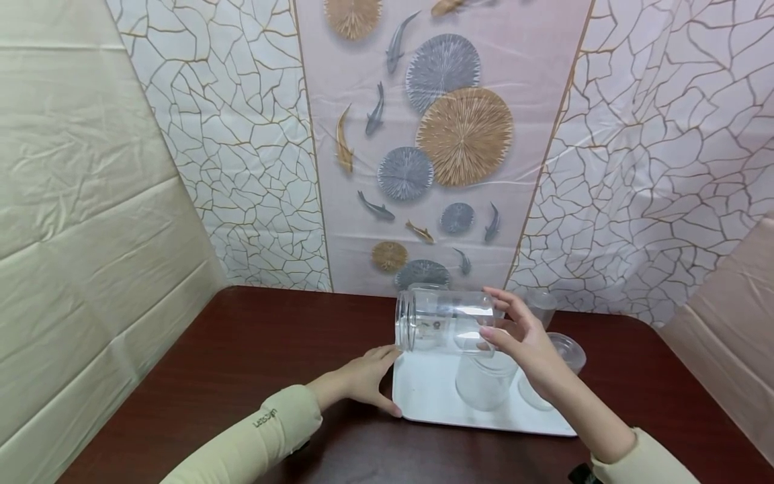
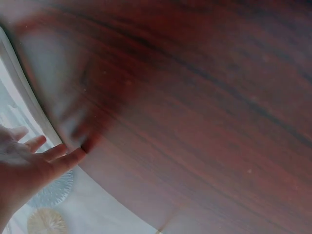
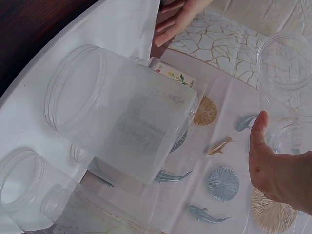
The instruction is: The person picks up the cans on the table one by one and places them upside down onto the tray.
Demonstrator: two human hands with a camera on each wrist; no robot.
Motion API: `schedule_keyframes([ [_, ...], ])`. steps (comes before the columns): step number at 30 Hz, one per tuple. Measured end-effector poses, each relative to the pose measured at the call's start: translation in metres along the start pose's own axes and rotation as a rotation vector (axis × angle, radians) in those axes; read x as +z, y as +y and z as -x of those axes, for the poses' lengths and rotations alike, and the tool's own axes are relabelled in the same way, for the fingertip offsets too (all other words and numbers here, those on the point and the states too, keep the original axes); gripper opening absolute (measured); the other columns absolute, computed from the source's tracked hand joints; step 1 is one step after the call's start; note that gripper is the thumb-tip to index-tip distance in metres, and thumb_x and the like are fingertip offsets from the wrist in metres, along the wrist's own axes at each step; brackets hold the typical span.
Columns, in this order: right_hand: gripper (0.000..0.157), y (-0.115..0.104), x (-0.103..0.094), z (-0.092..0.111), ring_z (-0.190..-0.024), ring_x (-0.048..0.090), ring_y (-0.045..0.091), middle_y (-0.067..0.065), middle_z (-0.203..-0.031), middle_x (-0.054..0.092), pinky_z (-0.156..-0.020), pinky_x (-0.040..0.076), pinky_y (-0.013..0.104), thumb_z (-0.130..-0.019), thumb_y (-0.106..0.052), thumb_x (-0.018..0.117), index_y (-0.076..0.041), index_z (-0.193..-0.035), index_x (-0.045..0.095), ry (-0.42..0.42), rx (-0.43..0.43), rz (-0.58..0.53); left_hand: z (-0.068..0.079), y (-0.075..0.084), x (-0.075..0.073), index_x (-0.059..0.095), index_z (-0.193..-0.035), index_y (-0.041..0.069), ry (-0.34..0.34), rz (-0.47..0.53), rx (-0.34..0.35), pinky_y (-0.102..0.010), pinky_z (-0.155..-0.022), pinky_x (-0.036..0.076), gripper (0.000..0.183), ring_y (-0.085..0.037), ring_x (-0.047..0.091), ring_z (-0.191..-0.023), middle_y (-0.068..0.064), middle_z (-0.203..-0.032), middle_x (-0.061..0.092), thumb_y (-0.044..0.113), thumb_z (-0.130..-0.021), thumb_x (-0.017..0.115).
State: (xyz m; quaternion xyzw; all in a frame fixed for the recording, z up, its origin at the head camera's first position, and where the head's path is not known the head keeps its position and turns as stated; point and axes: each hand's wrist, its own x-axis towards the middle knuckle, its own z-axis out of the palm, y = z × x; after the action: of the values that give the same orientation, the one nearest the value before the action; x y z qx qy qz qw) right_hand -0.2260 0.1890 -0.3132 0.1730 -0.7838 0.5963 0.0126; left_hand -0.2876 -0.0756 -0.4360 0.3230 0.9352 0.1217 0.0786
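Observation:
A clear wide-mouthed jar (image 1: 447, 319) lies sideways in the air above the white tray (image 1: 423, 396), its mouth pointing left. My right hand (image 1: 532, 343) grips its base end, thumb in front and fingers behind. In the right wrist view that jar (image 3: 280, 63) is partly cut off beside my right hand (image 3: 278, 165). My left hand (image 1: 365, 380) is by the tray's left edge, just below the jar's mouth, fingers extended and thumb spread. The left wrist view shows the left hand (image 2: 34, 168) with nothing in its grasp.
On the tray stand several other clear jars, among them a front jar (image 1: 484, 386) and a right-hand jar (image 1: 538, 396). A container with a flowered label (image 3: 178, 75) stands behind. The dark wooden table (image 1: 290, 323) ends at a patterned cloth wall (image 1: 260, 154).

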Motion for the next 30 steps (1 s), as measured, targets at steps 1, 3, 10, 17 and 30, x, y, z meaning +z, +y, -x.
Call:
schedule_keyframes([
  [1, 0.055, 0.0, 0.0, 0.0, -0.097, 0.052, -0.003, 0.011, -0.133, 0.027, -0.079, 0.047, 0.027, -0.088, -0.016, 0.053, -0.015, -0.136, 0.027, 0.002, 0.0, 0.001, 0.0, 0.0, 0.0, 0.021, -0.14, 0.011, -0.003, -0.002, -0.001, -0.043, -0.097, 0.037, 0.106, -0.031, 0.027, -0.13, -0.01, -0.144, 0.023, 0.063, -0.059, 0.067],
  [3, 0.054, 0.0, 0.001, -0.001, -0.097, 0.053, -0.003, 0.011, -0.133, 0.027, -0.079, 0.047, 0.028, -0.087, -0.015, 0.053, -0.015, -0.135, 0.028, 0.005, -0.002, 0.002, -0.001, -0.001, 0.0, 0.022, -0.139, 0.01, -0.008, -0.004, -0.005, -0.043, -0.098, 0.035, 0.106, -0.031, 0.028, -0.129, -0.011, -0.144, 0.024, 0.062, -0.059, 0.067],
  [10, 0.056, 0.002, 0.002, -0.002, -0.097, 0.053, -0.003, 0.011, -0.133, 0.028, -0.078, 0.049, 0.032, -0.087, -0.015, 0.054, -0.013, -0.135, 0.027, 0.004, -0.008, -0.01, -0.003, -0.002, -0.003, 0.022, -0.139, 0.006, -0.03, -0.003, -0.02, -0.044, -0.101, 0.031, 0.107, -0.03, 0.027, -0.13, -0.011, -0.145, 0.021, 0.062, -0.06, 0.068],
  [17, 0.053, 0.002, 0.004, -0.005, -0.097, 0.051, 0.0, 0.011, -0.131, 0.03, -0.076, 0.051, 0.031, -0.087, -0.013, 0.054, -0.014, -0.134, 0.03, 0.012, -0.016, -0.011, -0.004, 0.0, -0.004, 0.019, -0.14, 0.004, -0.042, -0.021, -0.026, -0.048, -0.099, 0.032, 0.11, -0.032, 0.027, -0.129, -0.011, -0.146, 0.019, 0.062, -0.059, 0.068],
  [30, 0.058, 0.001, 0.006, -0.016, -0.108, 0.045, 0.03, 0.015, -0.129, 0.034, -0.075, 0.049, 0.035, -0.083, -0.024, 0.061, -0.019, -0.134, 0.032, 0.026, 0.05, 0.148, -0.006, -0.005, 0.003, 0.013, -0.141, 0.008, -0.064, -0.007, -0.044, -0.051, -0.1, 0.028, 0.112, -0.033, 0.022, -0.131, -0.007, -0.147, 0.015, 0.065, -0.06, 0.065],
])
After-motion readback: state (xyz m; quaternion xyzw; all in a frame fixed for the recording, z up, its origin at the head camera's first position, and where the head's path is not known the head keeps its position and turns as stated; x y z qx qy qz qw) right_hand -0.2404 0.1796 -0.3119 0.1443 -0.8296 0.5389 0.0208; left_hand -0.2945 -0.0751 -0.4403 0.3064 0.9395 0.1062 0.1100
